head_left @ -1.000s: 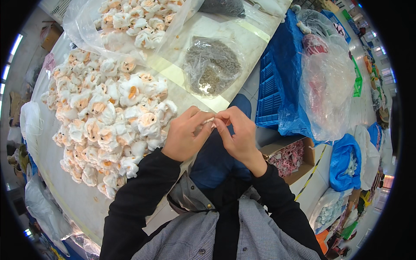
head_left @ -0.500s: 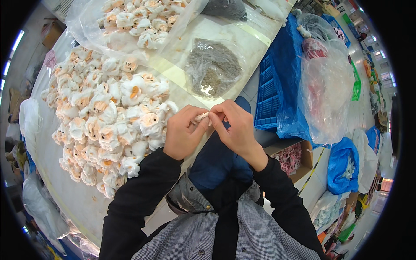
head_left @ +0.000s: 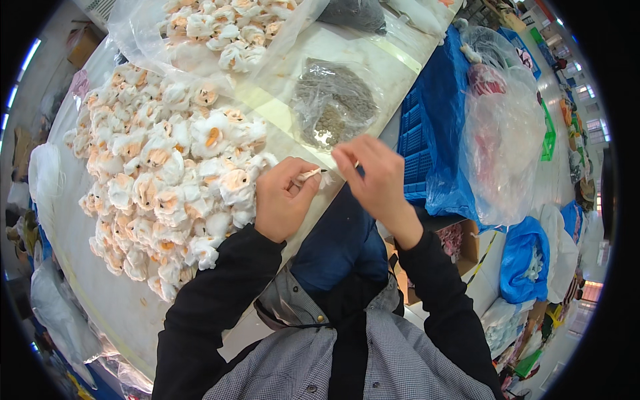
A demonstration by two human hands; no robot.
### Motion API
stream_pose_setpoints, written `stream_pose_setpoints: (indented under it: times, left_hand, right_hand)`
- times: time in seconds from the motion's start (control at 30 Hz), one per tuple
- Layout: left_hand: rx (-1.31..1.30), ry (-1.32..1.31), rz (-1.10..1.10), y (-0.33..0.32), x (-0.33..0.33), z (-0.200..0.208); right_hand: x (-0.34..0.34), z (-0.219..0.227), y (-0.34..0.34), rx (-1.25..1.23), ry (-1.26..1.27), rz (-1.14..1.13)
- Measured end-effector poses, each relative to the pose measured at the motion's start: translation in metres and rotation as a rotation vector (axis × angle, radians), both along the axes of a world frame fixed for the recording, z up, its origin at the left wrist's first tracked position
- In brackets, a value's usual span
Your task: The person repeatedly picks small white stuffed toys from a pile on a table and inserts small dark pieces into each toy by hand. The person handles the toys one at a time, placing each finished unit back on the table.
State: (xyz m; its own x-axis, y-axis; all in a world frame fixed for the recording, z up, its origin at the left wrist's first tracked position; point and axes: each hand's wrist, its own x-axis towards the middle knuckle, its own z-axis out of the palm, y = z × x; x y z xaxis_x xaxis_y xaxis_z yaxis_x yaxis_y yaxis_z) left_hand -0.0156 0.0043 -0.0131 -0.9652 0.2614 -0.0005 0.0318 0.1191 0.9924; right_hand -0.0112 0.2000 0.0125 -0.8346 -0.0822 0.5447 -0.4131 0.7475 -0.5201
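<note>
Jutting rightward from left grip [head_left: 283,200], pale piece [head_left: 307,176]

Our left hand [head_left: 287,200] sits just left of the frame's centre, thumb and forefinger closed in a pinch, the other fingers curled. Our right hand [head_left: 377,180] is right of centre and slightly higher, apart from the left, its bent fingers slightly blurred. Our wrists are bare; our black-sleeved forearms slant inward from the lower left and lower right.

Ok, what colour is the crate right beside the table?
The crate is blue, clearest in the head view.
</note>
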Motion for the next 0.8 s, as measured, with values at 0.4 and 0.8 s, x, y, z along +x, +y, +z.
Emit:
stream_pose_setpoints:
  times: [0.4,0.8]
  left_hand:
    - [0.083,0.037,0.041,0.004,-0.001,-0.005]
    - [0.089,-0.016,0.039,0.003,-0.001,0.004]
  right_hand:
    - [-0.067,-0.017,-0.008,0.384,-0.044,-0.028]
    - [-0.065,-0.013,0.003,0.371,-0.088,0.022]
